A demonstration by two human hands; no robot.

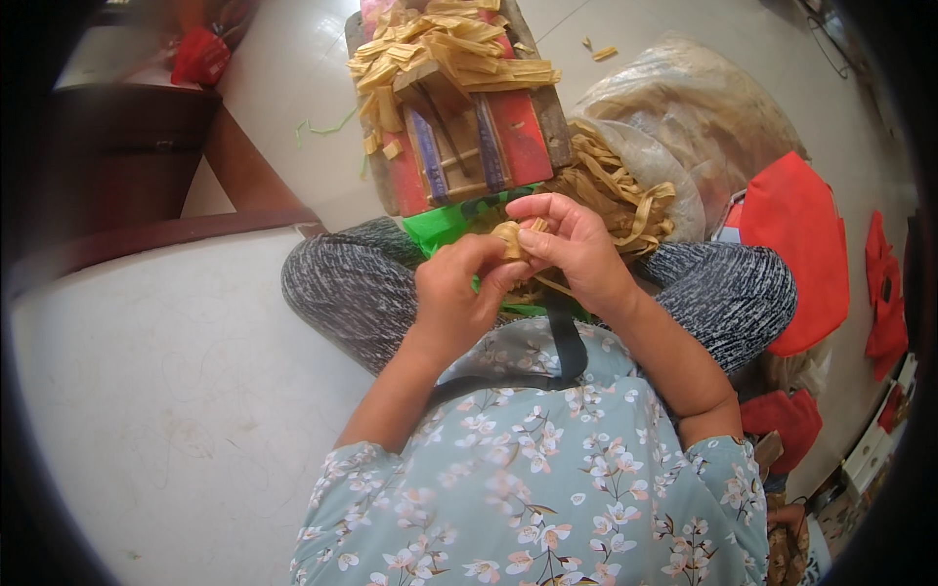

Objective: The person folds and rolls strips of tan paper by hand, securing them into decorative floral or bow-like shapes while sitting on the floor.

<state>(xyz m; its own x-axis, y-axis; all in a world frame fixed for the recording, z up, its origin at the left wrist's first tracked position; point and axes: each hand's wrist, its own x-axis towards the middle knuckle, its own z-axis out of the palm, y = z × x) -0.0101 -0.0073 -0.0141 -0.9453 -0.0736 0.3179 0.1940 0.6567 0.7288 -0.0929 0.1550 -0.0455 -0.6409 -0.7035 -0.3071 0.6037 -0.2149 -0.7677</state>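
Note:
My left hand (457,288) and my right hand (584,252) meet in front of my lap, both closed on a small folded tan strip (509,237). It looks flat and fibrous, like dried leaf or straw; its exact material I cannot tell. The thumbs and fingertips of both hands pinch it, and part of it is hidden behind them. Just beyond my hands stands a low red-topped wooden bench (518,132) with blue-patterned bands and a wooden block (435,93) on it. A pile of short, flat tan pieces (449,44) covers its far end.
Long tan strips (611,181) spill from a cloudy plastic sack (703,107) right of the bench. Green plastic (435,230) lies between my knees. A red bag (796,254) stands by my right knee. To the left are a white surface (176,410) and a dark wooden frame (254,171).

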